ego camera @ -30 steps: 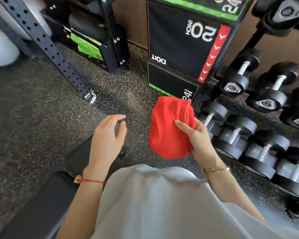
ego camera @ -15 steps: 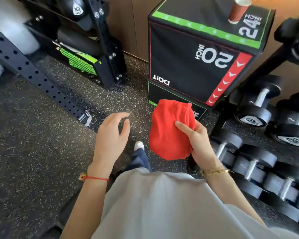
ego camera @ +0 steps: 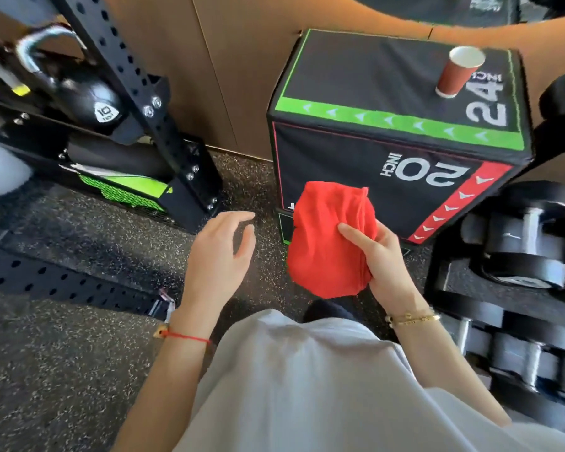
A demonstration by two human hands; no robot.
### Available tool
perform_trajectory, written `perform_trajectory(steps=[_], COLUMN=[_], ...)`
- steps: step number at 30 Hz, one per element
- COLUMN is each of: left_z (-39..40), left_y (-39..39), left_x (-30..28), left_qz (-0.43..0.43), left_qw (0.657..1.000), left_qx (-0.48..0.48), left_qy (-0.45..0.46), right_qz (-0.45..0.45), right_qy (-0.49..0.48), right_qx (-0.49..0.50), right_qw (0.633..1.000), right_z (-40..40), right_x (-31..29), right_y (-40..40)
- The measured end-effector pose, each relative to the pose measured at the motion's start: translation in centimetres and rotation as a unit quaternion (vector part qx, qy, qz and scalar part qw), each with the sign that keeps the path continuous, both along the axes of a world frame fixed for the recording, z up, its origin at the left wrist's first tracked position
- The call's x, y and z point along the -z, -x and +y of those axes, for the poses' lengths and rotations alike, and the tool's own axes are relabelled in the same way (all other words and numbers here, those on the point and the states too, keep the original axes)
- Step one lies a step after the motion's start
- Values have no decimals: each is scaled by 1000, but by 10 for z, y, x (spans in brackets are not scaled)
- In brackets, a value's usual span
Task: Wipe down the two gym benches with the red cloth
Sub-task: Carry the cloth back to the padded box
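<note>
both hands are hanging in front of the person's pale shirt (ego camera: 307, 386), above the speckled rubber floor (ego camera: 62, 370). the right hand (ego camera: 382, 259) is gripping the red cloth (ego camera: 327, 243), thumb lying across the front of the bunched fabric and fingers curling round behind it, so the cloth is being held in the air just in front of the black plyo box (ego camera: 372, 151). the left hand (ego camera: 219, 256) is holding nothing, its fingers loosely spread and slightly bent, apart from the cloth. a red paper cup (ego camera: 455, 73) is standing tilted on top of the box near the "24" marking. dumbbells (ego camera: 519, 252) are lying in rows at the right, and a black rack upright (ego camera: 137, 93) with a kettlebell (ego camera: 85, 99) behind it is standing at the left. neither gym bench is showing in this view.
</note>
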State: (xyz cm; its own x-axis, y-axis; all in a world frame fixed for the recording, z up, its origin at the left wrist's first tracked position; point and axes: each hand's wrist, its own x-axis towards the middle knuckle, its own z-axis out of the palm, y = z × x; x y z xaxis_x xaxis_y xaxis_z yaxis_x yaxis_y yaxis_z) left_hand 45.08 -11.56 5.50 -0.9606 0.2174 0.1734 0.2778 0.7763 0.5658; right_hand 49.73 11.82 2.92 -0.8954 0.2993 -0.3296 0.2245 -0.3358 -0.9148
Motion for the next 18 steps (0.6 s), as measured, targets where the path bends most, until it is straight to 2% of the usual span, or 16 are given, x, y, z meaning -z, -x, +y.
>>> perform_trajectory(steps=[9,18], left_z=[37,99], left_y=[147,300], left_x=[17,11], left_qz=[-1,11], left_qw=[998,997], left_qx=[63,77], left_qy=[-14,-26], right_qz=[-19,11], right_qy=[-19,-52], right_qx=[59,75], right_qw=[998,996], right_z=[28,93], right_x=[7,1], right_y=[121,283])
